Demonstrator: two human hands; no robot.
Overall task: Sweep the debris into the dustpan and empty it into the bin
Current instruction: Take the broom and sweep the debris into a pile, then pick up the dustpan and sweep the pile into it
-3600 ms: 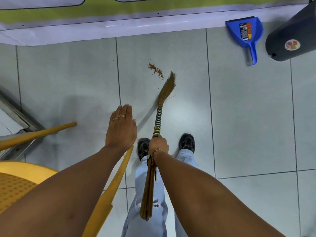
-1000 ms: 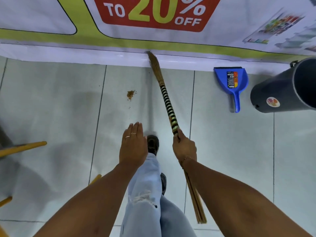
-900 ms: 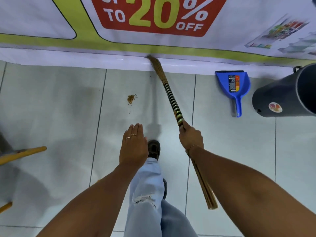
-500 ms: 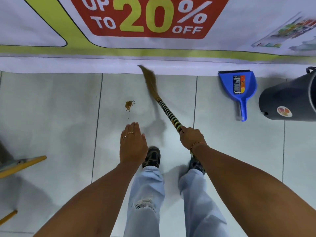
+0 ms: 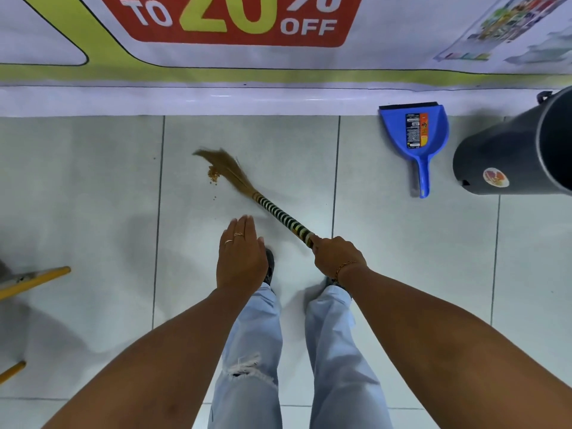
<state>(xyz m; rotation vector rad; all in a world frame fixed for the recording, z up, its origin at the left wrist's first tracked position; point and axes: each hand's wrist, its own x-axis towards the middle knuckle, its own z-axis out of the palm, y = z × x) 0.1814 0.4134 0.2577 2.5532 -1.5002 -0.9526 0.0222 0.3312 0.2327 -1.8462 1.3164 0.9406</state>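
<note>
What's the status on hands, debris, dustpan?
Right hand shut on broom; left hand open, empty. Bristles touching debris. Dustpan by wall, untouched, bin beside it. Floor between is bare.

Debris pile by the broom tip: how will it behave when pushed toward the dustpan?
The debris looks like loose small grains, so it will probably scatter rather than move as one clump; a few specks already lie apart. The broom bristles look soft and splayed, so some grains may slip through. The tile floor looks glossy, so grains should slide easily.
</note>
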